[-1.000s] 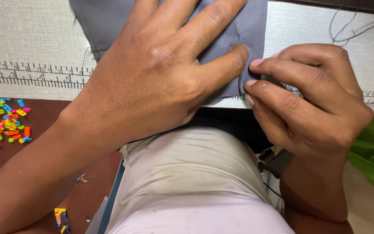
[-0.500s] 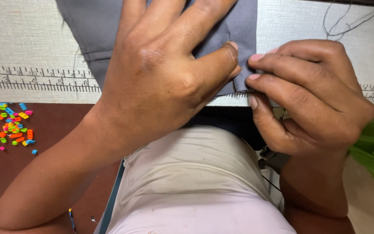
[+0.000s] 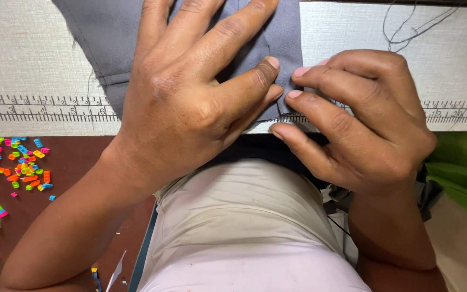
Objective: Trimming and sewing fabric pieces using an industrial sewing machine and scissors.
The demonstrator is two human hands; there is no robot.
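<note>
The person is at the near edge of the bench [image 3: 22, 59], both hands on a piece of grey cloth [image 3: 109, 43] that lies flat across the pale woven top and runs off the far edge of view. The cloth's lower edge sits right along the printed ruler strip [image 3: 39, 107] that follows the bench's near edge.

By the look of it, the step in hand is folding or pinching up the cloth's near right corner, close to where a line of dark stitching shows. The left hand [image 3: 185, 103] lies spread and flat on the cloth, pinning it down, thumb stretched out toward the corner. The right hand [image 3: 363, 124] comes in from the right; its index and middle fingertips [image 3: 301, 71] press against the cloth's right edge, meeting the left thumb there. I would judge the next move calls for a small, careful tuck of that edge while the flat hand keeps the rest from sliding.

As for the grip: the left hand's fingers are splayed wide, pressing and not closed on anything. The right hand's fingers are curled close together and touch the cloth edge, but its thumb is hidden beneath, so I cannot tell if it actually pinches the cloth.

Loose dark thread [image 3: 406, 27] trails over the far right corner of the bench. Down on the left, on a reddish-brown floor, lies a scatter of small bright plastic bricks [image 3: 20, 162]. Green fabric [image 3: 460, 173] shows at the right.
</note>
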